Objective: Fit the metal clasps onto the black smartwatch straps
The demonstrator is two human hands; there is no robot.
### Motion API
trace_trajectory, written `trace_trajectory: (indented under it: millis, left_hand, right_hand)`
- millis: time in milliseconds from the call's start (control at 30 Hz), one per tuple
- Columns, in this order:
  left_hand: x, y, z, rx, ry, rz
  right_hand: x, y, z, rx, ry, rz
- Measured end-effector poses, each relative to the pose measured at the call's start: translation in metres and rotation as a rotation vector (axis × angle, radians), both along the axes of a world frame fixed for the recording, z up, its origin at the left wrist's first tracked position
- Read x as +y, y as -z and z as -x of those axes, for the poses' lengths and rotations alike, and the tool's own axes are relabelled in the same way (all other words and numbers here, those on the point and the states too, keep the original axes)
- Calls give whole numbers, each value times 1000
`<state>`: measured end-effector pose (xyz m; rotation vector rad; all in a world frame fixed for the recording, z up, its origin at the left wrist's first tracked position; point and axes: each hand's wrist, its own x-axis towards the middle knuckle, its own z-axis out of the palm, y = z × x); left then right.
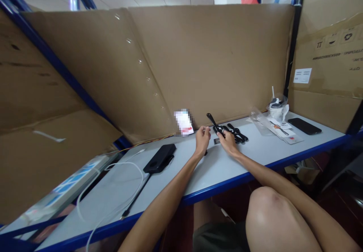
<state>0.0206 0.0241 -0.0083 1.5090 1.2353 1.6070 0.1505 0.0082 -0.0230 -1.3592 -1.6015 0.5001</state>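
Note:
In my right hand (227, 141) is a black-handled tool (211, 119), its handle slanting up and to the left; the fingers wrap around its lower part, and its exact kind cannot be made out. My left hand (202, 138) is held just to the left, fingers curled together near the tool but apart from it. Whatever those fingers may pinch is too small to name. Several similar black-handled pieces (240, 134) lie on the table beyond my right hand. A small dark flat piece (217, 141) lies between the hands.
A lit phone (184, 122) leans against the cardboard wall (215, 63). A black power bank (160, 158) with cables and a power strip (70, 186) are on the left. Printed cards (283, 131), a lidded cup (276, 110) and a dark phone (304, 126) lie right on the blue-edged table (198, 180).

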Motion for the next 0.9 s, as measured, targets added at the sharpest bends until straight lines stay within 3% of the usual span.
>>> trace_trajectory:
  millis: [100, 267, 367, 700, 900]
  left_hand:
    - [-3, -4, 1, -19, 27, 11]
    - [-9, -6, -3, -40, 245, 45]
    - [-12, -8, -5, -59, 304, 69]
    - [-1, 0, -1, 39, 201, 88]
    - [6, 5, 3, 117, 218, 61]
  right_hand:
    - [1, 1, -3, 134, -1, -48]
    - [-2, 0, -3, 249, -90, -67]
    - [-2, 0, -2, 300, -158, -81]
    - [4, 8, 2, 210, -288, -118]
    - [4, 6, 0, 99, -236, -95]
